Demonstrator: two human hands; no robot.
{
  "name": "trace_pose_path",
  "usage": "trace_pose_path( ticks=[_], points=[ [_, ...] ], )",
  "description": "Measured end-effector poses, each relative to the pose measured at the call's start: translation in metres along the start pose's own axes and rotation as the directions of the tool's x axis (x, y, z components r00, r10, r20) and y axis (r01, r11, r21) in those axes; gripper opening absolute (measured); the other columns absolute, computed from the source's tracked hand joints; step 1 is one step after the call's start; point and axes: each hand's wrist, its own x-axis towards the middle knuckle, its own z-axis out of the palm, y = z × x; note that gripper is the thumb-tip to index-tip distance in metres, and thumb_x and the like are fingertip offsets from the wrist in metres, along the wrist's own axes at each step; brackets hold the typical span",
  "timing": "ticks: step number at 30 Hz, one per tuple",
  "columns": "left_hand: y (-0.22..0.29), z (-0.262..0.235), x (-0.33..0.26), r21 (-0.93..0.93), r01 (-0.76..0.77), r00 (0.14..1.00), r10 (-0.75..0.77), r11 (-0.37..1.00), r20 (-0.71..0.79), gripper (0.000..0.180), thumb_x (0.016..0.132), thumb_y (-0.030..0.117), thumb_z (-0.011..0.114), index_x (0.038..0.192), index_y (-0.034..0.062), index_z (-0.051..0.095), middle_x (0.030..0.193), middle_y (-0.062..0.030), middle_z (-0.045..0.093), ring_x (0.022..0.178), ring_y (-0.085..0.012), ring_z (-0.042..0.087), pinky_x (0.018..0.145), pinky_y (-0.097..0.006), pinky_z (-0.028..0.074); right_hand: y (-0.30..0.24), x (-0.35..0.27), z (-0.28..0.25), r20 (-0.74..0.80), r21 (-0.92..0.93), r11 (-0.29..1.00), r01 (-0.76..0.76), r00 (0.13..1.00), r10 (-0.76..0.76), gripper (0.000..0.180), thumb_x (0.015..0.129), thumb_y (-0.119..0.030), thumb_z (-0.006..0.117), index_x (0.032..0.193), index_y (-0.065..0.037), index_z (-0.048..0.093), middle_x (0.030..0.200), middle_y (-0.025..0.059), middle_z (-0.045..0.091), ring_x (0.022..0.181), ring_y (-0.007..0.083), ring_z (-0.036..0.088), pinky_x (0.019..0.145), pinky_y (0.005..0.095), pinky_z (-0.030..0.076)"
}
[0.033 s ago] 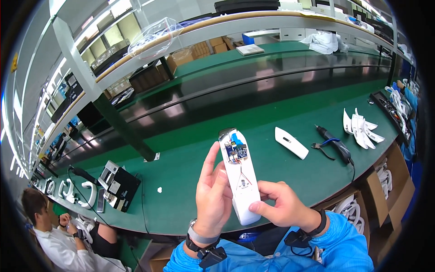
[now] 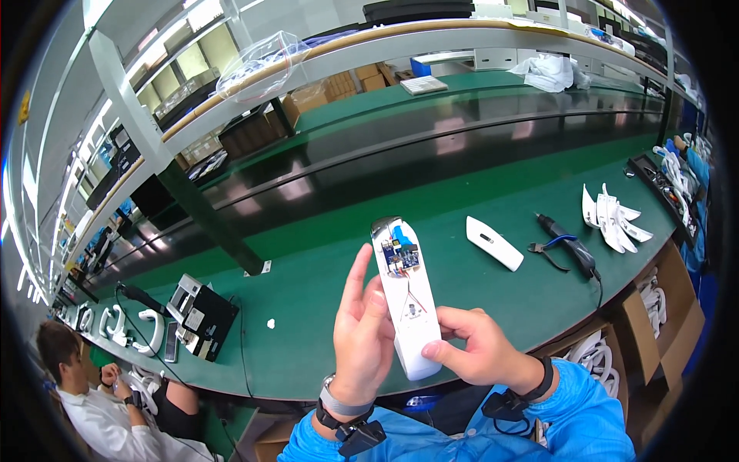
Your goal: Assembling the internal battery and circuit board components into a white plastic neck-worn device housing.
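Holding white open-backed device (image 2: 406, 300), left hand (image 2: 362, 339) cradling, right hand (image 2: 473, 350) grip pinching its lower end

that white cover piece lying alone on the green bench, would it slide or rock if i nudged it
The white cover looks like a thin, smooth plastic shell, so it is probably light and would likely skate easily over the green bench. Its curved, elongated form suggests it may rock or spin rather than travel straight. It seems rigid, not floppy, though a thin shell could flex if squeezed.
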Motion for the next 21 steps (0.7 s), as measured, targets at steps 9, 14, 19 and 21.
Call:
trace_pose_path(
  ticks=[9, 14, 19, 21],
  points=[
    [-0.049, -0.031, -0.03, 0.322, -0.049, 0.998, 0.062, 0.945, -0.03, 0.041, 0.096, 0.009, 0.058, 0.132, -0.0093, 0.048, 0.12, -0.0173, 0.063, 0.104, -0.0216, 0.065, 0.095, -0.035, 0.051, 0.057, 0.013, -0.002, -0.047, -0.333, 0.941, 0.056, 0.996, -0.076, 0.031, 0.09, -0.018, 0.067, 0.114, 0.0, 0.063, 0.099, 0.0164, 0.071, 0.087, 0.0287, 0.071, 0.077, 0.0352, 0.055],
    [-0.033, -0.061, -0.034, 0.337, -0.004, 1.0, 0.008, 0.942, -0.009, 0.041, 0.098, 0.007, 0.056, 0.134, -0.0102, 0.047, 0.117, -0.0197, 0.065, 0.106, -0.0255, 0.066, 0.096, -0.035, 0.052, 0.067, 0.006, -0.053, 0.018, -0.705, 0.681, 0.197, 0.965, -0.26, 0.031, 0.081, -0.013, 0.069, 0.112, -0.008, 0.067, 0.098, 0.0139, 0.07, 0.094, 0.0324, 0.066, 0.086, 0.0419, 0.052],
    [-0.015, -0.076, -0.04, 0.363, -0.055, 0.998, 0.05, 0.93, 0.023, 0.042, 0.096, 0.008, 0.06, 0.132, -0.0103, 0.049, 0.112, -0.0199, 0.067, 0.101, -0.0257, 0.068, 0.088, -0.039, 0.057, 0.108, 0.015, -0.146, -0.377, -0.9, 0.376, -0.22, 0.826, -0.419, 0.043, 0.076, -0.012, 0.071, 0.117, -0.003, 0.064, 0.106, 0.0165, 0.066, 0.105, 0.0368, 0.06, 0.094, 0.0452, 0.048],
    [-0.017, -0.076, -0.042, 0.365, -0.071, 0.997, 0.074, 0.928, 0.004, 0.042, 0.096, 0.01, 0.061, 0.132, -0.0098, 0.05, 0.111, -0.0195, 0.067, 0.099, -0.0254, 0.068, 0.088, -0.039, 0.057, 0.116, 0.014, -0.165, -0.349, -0.915, 0.332, -0.229, 0.863, -0.365, 0.05, 0.075, -0.012, 0.072, 0.122, -0.001, 0.061, 0.106, 0.0169, 0.065, 0.1, 0.0378, 0.061, 0.091, 0.0447, 0.05]
  ],
)
